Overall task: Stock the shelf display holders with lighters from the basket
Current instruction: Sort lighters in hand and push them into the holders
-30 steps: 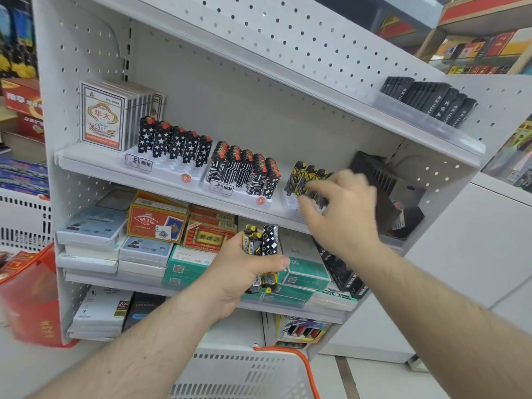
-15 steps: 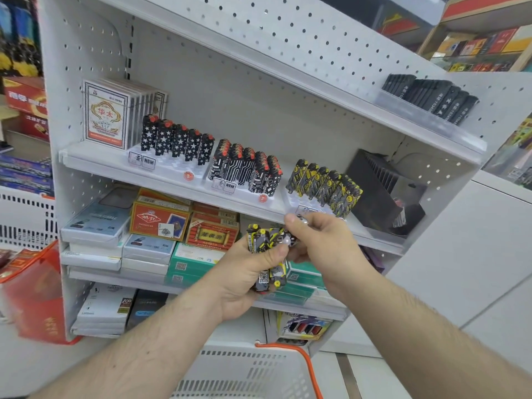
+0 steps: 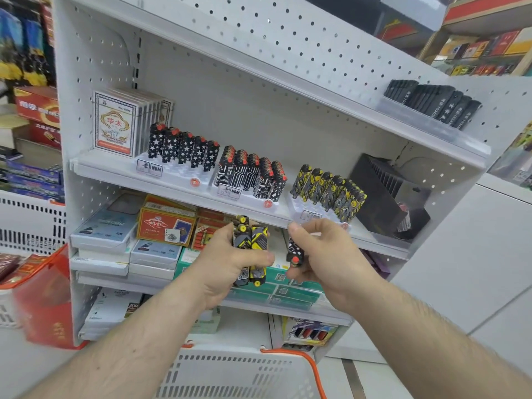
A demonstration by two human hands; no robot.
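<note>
Below middle shelf (image 3: 178, 188): left hand (image 3: 227, 267) grips bundle of yellow-black lighters (image 3: 250, 249); right hand (image 3: 322, 254) pinches single black-white lighter (image 3: 295, 252), red cap down. Filled display holders (image 3: 312, 212) above; white basket (image 3: 230, 372) beneath.

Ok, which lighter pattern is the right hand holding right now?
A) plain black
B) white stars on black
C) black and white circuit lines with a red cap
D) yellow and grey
C: the right hand pinches a single lighter with black and white circuit markings and a red cap pointing down, matching the middle holder's lighters; the left hand grips the yellow and grey ones.
</note>
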